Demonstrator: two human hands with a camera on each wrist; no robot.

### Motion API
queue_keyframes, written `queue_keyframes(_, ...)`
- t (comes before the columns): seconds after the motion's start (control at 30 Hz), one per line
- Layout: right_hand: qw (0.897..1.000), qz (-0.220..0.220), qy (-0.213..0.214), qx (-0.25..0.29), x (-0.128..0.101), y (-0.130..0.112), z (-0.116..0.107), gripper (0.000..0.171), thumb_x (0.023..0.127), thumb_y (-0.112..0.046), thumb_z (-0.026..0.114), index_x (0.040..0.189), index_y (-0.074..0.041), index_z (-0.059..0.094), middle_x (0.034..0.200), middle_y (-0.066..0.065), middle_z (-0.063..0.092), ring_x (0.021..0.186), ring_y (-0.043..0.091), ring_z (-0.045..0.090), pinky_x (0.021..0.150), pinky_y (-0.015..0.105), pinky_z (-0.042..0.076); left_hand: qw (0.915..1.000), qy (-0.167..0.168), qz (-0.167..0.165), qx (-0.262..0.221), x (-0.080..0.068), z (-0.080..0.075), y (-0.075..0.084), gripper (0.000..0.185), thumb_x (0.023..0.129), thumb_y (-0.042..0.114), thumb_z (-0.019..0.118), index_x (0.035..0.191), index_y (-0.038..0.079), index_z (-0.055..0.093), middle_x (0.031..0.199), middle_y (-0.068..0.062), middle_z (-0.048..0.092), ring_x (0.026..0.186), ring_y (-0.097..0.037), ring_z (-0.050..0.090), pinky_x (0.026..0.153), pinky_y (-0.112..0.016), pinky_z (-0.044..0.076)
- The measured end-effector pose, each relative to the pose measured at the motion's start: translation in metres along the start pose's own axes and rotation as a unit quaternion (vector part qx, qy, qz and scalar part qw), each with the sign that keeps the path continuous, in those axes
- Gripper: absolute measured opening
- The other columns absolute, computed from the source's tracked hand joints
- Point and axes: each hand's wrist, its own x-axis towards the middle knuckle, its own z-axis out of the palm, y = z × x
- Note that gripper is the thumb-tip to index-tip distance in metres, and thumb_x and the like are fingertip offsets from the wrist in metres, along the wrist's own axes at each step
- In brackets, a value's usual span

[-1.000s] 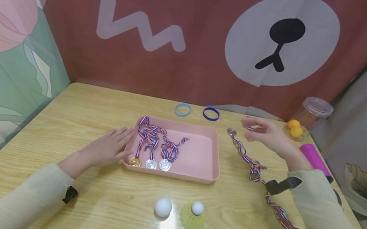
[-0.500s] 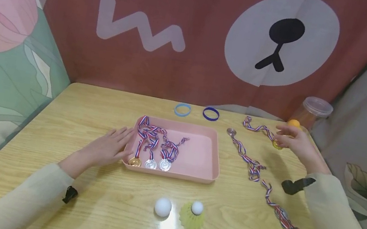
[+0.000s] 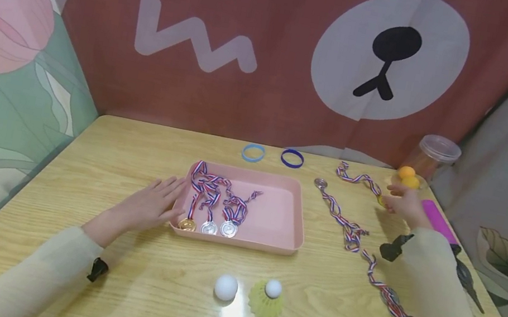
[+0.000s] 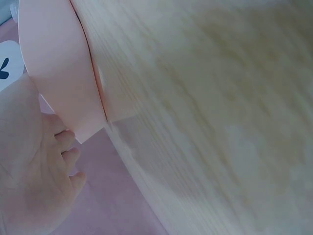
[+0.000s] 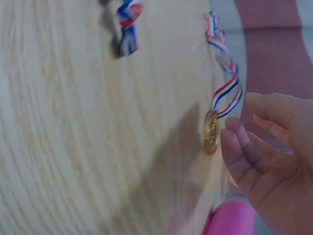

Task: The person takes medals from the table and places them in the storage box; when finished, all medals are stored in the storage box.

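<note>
The right hand point(image 3: 404, 205) is at the far right of the desk point(image 3: 108, 291), fingers loosely curled just beside a gold medal point(image 5: 211, 132) that stands on edge; whether the fingertips touch it or pinch it I cannot tell. The left hand point(image 3: 150, 207) lies flat, fingers straight, against the left wall of the pink tray point(image 3: 273, 224).

To lift well, I judge the thumb and forefinger should close on the disc's rim and not on the ribbon, then rise slowly so the ribbon point(image 3: 357, 178) trails free without snagging the other medal's ribbon point(image 3: 348, 229) lying near it.

The medal is a small, shiny gold disc on a red, white and blue striped ribbon that snakes back toward the wall. Three more medals point(image 3: 208, 226) sit in the tray; orange balls point(image 3: 407, 177), a pink tube point(image 3: 434, 218) and two wristbands point(image 3: 272, 155) lie beyond
</note>
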Motion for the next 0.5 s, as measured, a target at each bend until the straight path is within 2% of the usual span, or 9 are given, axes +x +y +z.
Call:
queue_keyframes(0.07,0.999,0.007,-0.015,-0.033,0.001,0.004,0.0,0.049,0.09,0.002,0.05,0.128,0.023,0.027,0.119,0.043,0.035,0.06,0.001,0.055,0.06,0.021,0.052,1.0,0.001,0.0,0.0,0.0,0.001,0.0,0.063,0.098,0.035,0.041,0.142,-0.006,0.023,0.148,-0.021,0.02,0.134,-0.039,0.018,0.108,-0.052,0.015)
queue_keyframes(0.1,0.998,0.009,-0.024,-0.054,0.002,0.006,0.0,0.05,0.09,0.001,0.051,0.128,0.022,0.028,0.115,0.042,0.04,0.06,0.003,0.055,0.059,0.021,0.051,1.0,0.001,0.001,0.0,0.0,0.001,0.0,0.063,0.098,0.035,0.041,0.142,-0.006,0.024,0.148,-0.02,0.02,0.134,-0.039,0.018,0.108,-0.052,0.015)
queue_keyframes(0.2,0.992,0.013,-0.044,-0.118,0.003,0.009,0.0,0.051,0.089,-0.003,0.055,0.128,0.021,0.032,0.091,0.026,0.057,0.062,0.01,0.056,0.057,0.022,0.049,1.0,0.0,-0.001,-0.001,0.0,0.001,0.0,0.063,0.098,0.036,0.041,0.142,-0.006,0.024,0.148,-0.02,0.02,0.134,-0.039,0.017,0.108,-0.052,0.014)
queue_keyframes(0.3,0.987,0.006,-0.05,-0.151,0.005,0.011,0.003,0.049,0.087,-0.005,0.058,0.124,0.02,0.039,0.072,0.011,0.06,0.063,0.014,0.056,0.055,0.023,0.048,1.0,-0.001,-0.003,-0.001,0.0,0.0,0.0,0.063,0.098,0.035,0.041,0.142,-0.006,0.024,0.148,-0.02,0.02,0.134,-0.039,0.017,0.108,-0.052,0.014)
queue_keyframes(0.5,0.982,-0.023,-0.034,-0.186,0.006,0.013,0.007,0.039,0.083,-0.004,0.063,0.112,0.018,0.05,0.08,0.018,0.059,0.062,0.013,0.054,0.054,0.024,0.047,1.0,-0.003,-0.002,-0.001,0.0,-0.002,0.002,0.063,0.098,0.034,0.042,0.142,-0.006,0.023,0.148,-0.021,0.02,0.134,-0.039,0.017,0.108,-0.052,0.014)
